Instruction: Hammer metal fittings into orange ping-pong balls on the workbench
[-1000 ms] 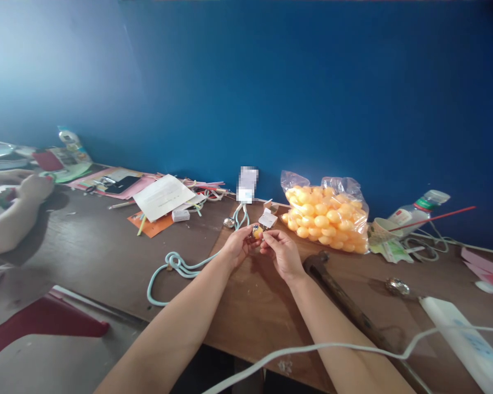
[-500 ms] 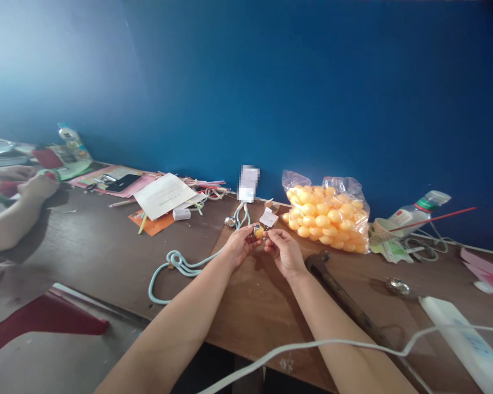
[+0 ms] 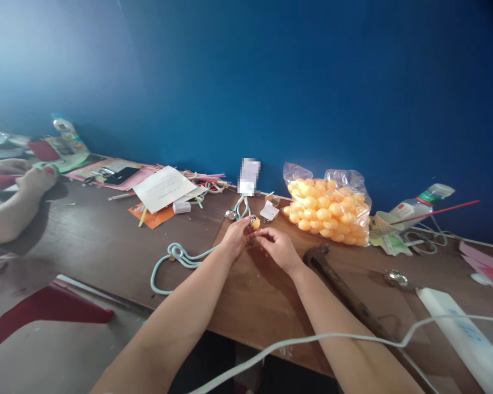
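Note:
My left hand (image 3: pixel 235 239) is closed around a small round yellow piece with a shiny silver part (image 3: pixel 255 222), which shows above the fingertips. Close against it, my right hand (image 3: pixel 281 250) has its thumb and fingers pinched together near the left fingers; whatever they grip is too small to make out. Just beyond the hands lie a small white paper tag (image 3: pixel 269 210) and a shiny silver piece (image 3: pixel 230 214). A light-blue cord (image 3: pixel 181 256) runs partly behind my left forearm.
A clear bag of yellow balls (image 3: pixel 326 210) leans on the wall. Right of my arm lies a hammer (image 3: pixel 349 295); farther right, a silver piece (image 3: pixel 395 278) and power strip (image 3: pixel 456 323). A white cable (image 3: pixel 296 341) crosses my right forearm. Another person's hand (image 3: pixel 41 180) works at left.
The yellow piece now sits higher in my left fingers. My right hand has moved from beside it to just below, against the left fingers. The view has shifted slightly.

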The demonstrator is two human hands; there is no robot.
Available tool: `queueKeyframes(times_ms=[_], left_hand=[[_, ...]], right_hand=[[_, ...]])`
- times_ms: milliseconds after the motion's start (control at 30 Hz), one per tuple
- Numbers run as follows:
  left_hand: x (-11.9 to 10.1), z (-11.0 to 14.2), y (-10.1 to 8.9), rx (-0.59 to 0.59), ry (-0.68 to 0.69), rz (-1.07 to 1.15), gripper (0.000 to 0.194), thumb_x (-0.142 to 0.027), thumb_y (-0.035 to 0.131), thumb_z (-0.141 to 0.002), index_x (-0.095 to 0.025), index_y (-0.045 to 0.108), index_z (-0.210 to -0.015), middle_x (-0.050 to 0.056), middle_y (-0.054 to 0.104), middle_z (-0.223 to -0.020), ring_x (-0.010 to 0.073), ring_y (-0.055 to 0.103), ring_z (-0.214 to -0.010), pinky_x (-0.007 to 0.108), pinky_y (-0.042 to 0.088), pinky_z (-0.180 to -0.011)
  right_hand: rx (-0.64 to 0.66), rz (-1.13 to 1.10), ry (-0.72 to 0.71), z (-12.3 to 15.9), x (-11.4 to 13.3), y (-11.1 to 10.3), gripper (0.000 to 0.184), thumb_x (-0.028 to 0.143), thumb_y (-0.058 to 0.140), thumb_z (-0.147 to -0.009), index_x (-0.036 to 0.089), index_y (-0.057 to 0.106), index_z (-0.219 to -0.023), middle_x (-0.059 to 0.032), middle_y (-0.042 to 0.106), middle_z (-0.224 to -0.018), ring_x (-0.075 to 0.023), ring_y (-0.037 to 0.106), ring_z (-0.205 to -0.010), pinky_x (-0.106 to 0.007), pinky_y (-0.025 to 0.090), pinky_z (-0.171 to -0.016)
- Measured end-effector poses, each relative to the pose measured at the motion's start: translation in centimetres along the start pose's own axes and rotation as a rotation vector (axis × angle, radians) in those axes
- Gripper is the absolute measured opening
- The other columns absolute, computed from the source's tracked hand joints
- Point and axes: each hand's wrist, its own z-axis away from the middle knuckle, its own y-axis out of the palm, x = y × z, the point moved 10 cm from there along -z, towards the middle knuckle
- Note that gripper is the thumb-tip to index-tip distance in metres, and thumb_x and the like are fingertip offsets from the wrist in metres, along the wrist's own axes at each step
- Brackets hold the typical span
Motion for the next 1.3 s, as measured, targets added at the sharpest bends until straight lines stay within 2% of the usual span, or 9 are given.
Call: queueKeyframes(times_ms=[167,267,333,467,633,767,900,1067,1300], left_hand=[[-0.3,-0.8,-1.1,-0.059,0.040,0.055,0.009,-0.016,0.058,-0.083,-0.010,0.063,-0.088,0.006,0.065,-0.075,0.0119,0.062,-0.060,0.024,0.053,-0.058],[-0.3,-0.8,-1.2,-0.068,0.038,0.044,0.008,-0.016,0.060,-0.082,-0.010,0.063,-0.086,0.006,0.066,-0.075,0.0124,0.062,-0.060,0.025,0.053,-0.059],[-0.3,-0.6,-1.1,-0.066,0.031,0.035,0.008,-0.016,0.060,-0.083,-0.010,0.063,-0.087,0.006,0.065,-0.074,0.0121,0.062,-0.061,0.025,0.053,-0.060],[-0.2,-0.5,-0.8,-0.072,0.017,-0.003,0.011,-0.018,0.059,-0.084,-0.010,0.064,-0.090,0.006,0.065,-0.074,0.0111,0.061,-0.059,0.024,0.052,-0.059],[0.0,-0.1,-0.4,-0.060,-0.003,-0.052,0.012,-0.018,0.061,-0.083,-0.010,0.064,-0.092,0.005,0.065,-0.072,0.0110,0.061,-0.058,0.023,0.052,-0.059],[-0.1,0.0,-0.3,-0.042,0.008,-0.068,0.013,-0.017,0.059,-0.084,-0.010,0.064,-0.093,0.006,0.065,-0.074,0.0124,0.064,-0.061,0.023,0.052,-0.059],[-0.1,0.0,-0.2,-0.027,0.009,-0.086,0.015,-0.018,0.059,-0.084,-0.010,0.065,-0.096,0.006,0.066,-0.076,0.0119,0.063,-0.060,0.023,0.052,-0.057],[-0.1,0.3,0.0,-0.028,-0.003,-0.103,0.017,-0.017,0.058,-0.085,-0.010,0.065,-0.098,0.007,0.066,-0.077,0.0109,0.062,-0.058,0.023,0.052,-0.057],[0.0,0.5,0.2,-0.021,-0.018,-0.119,0.017,-0.017,0.060,-0.084,-0.009,0.065,-0.098,0.007,0.066,-0.076,0.0103,0.061,-0.056,0.022,0.051,-0.055]], right_hand=[[0.466,0.216,-0.006,2.3,0.5,5.0,0.018,0.033,0.068,-0.075,0.019,0.072,-0.085,-0.0025,0.072,-0.083,-0.0162,0.063,-0.076,-0.027,0.048,-0.071],[0.740,0.269,0.128,4.3,-0.4,6.6,0.029,0.037,0.074,-0.068,0.018,0.073,-0.090,-0.0022,0.071,-0.080,-0.0149,0.062,-0.071,-0.025,0.047,-0.066],[0.808,0.278,0.165,4.9,-0.2,6.4,0.032,0.040,0.074,-0.068,0.017,0.072,-0.090,-0.0021,0.070,-0.079,-0.0137,0.060,-0.068,-0.023,0.045,-0.062],[0.739,0.342,0.180,4.5,1.0,4.2,0.025,0.038,0.067,-0.072,0.018,0.071,-0.086,-0.0010,0.068,-0.074,-0.0117,0.058,-0.061,-0.023,0.044,-0.058],[0.762,0.721,0.311,5.9,0.0,2.7,0.020,0.032,0.072,-0.062,0.021,0.070,-0.079,0.0008,0.067,-0.064,-0.0146,0.059,-0.054,-0.024,0.039,-0.050],[0.739,0.964,0.173,6.6,0.3,3.3,0.019,0.034,0.077,-0.058,0.024,0.070,-0.072,0.0004,0.069,-0.070,-0.0161,0.061,-0.062,-0.024,0.036,-0.053],[0.707,0.965,0.078,7.2,0.5,3.6,0.009,0.030,0.071,-0.068,0.024,0.069,-0.073,0.0001,0.070,-0.074,-0.0152,0.060,-0.067,-0.024,0.035,-0.055],[0.646,0.866,0.042,7.1,0.7,3.5,0.016,0.024,0.072,-0.066,0.022,0.067,-0.081,0.0012,0.069,-0.073,-0.0135,0.059,-0.064,-0.022,0.034,-0.055],[0.672,0.672,0.053,7.1,0.2,4.3,0.001,0.019,0.065,-0.070,0.020,0.066,-0.070,0.0024,0.065,-0.066,-0.0113,0.057,-0.060,-0.021,0.038,-0.057]])
